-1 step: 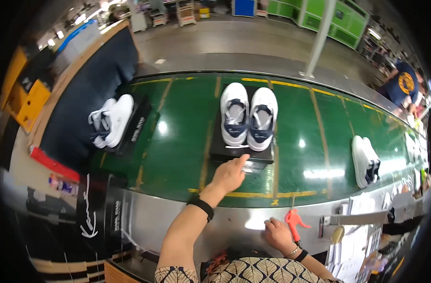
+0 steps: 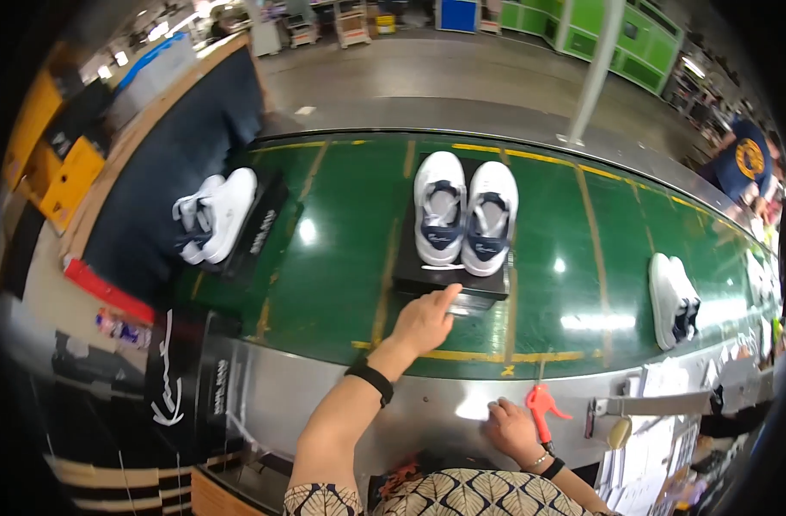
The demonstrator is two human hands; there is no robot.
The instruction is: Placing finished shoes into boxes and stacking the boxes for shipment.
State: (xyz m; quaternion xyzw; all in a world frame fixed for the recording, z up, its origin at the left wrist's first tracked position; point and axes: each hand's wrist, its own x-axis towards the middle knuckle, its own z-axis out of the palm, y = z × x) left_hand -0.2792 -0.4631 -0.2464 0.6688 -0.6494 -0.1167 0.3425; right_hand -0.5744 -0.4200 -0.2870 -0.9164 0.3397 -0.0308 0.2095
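A pair of white sneakers with navy heels (image 2: 440,206) stands side by side on a black shoe box (image 2: 407,273) on the green work surface (image 2: 341,249). My left hand (image 2: 423,322) is at the box's near side, one finger stretched against its edge; the other fingers are partly hidden and grip nothing that I can see. My right hand (image 2: 511,427) rests on the metal edge (image 2: 444,413), fingers loosely bent and a little apart, holding nothing. Just right of it lies a red air blow gun (image 2: 543,408).
Other white sneakers sit on a black box (image 2: 268,219) at left and directly on the surface at right (image 2: 668,297). A large black box (image 2: 182,378) stands near left. Papers (image 2: 638,447) hang near right. A post (image 2: 595,77) and a co-worker (image 2: 741,159) are beyond.
The whole view has shifted slightly, so everything appears a little farther right. My hands and the shoes keep their places relative to each other.
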